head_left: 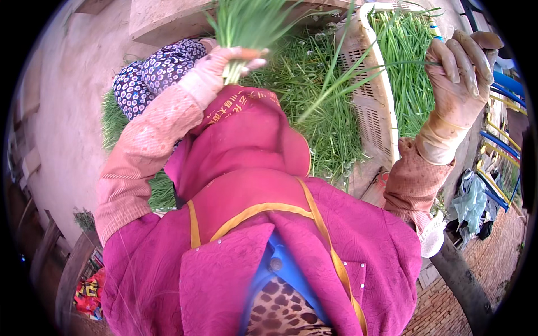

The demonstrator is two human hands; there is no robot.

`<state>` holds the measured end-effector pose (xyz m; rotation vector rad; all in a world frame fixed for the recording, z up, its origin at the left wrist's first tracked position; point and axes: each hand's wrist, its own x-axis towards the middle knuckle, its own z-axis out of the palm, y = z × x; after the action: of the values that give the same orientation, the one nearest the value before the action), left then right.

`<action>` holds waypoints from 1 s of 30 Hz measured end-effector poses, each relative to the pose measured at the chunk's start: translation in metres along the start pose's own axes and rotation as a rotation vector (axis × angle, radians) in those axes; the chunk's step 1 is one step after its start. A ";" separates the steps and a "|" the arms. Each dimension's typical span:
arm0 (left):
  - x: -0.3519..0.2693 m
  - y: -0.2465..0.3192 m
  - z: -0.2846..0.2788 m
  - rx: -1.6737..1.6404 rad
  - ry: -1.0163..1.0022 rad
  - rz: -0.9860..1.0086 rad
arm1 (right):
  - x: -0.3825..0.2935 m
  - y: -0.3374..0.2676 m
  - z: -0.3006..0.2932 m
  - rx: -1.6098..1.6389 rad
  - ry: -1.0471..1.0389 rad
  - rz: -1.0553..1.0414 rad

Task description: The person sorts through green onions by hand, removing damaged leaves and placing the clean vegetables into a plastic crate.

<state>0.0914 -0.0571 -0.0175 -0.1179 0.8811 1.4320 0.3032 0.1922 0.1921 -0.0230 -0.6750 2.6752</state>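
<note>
My left hand (220, 63), in a thin pale glove, grips a bunch of chives (248, 25) near its white stem ends. The leaves fan upward and blur. My right hand (460, 80), in a stained thin glove, is raised at the right with fingers curled. One leaf of a loose chive stalk (323, 98) runs into those fingers, and the rest of the stalk hangs out to the left. Beneath lies a heap of loose chives (298, 75). Beside the heap stands a white plastic crate (374, 105) holding long chives (403, 71), below and left of my right hand.
A concrete ledge (172, 19) crosses the top. More chives (111, 122) lie left of my patterned trouser leg (164, 69). Blue and yellow metal frames (500, 147) and plastic bags (470, 201) are at right. My magenta apron (248, 143) covers my lap.
</note>
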 end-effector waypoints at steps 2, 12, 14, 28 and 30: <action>0.014 -0.015 0.013 -0.019 -0.037 -0.040 | 0.006 0.005 0.003 -0.005 0.035 0.006; 0.038 -0.080 0.047 -0.236 -0.322 -0.060 | 0.045 0.061 -0.054 0.195 -0.202 -0.121; 0.040 -0.079 0.053 -0.273 -0.320 -0.059 | 0.043 0.061 -0.052 0.164 -0.074 -0.116; 0.063 -0.066 0.046 -0.216 -0.042 0.080 | 0.064 0.102 -0.043 0.241 -0.047 -0.028; 0.065 -0.065 0.046 -0.223 -0.084 0.090 | 0.063 0.106 -0.038 0.254 -0.024 0.031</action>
<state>0.1623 0.0088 -0.0516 -0.1863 0.6633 1.6051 0.2107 0.1467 0.1147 0.0676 -0.3398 2.7748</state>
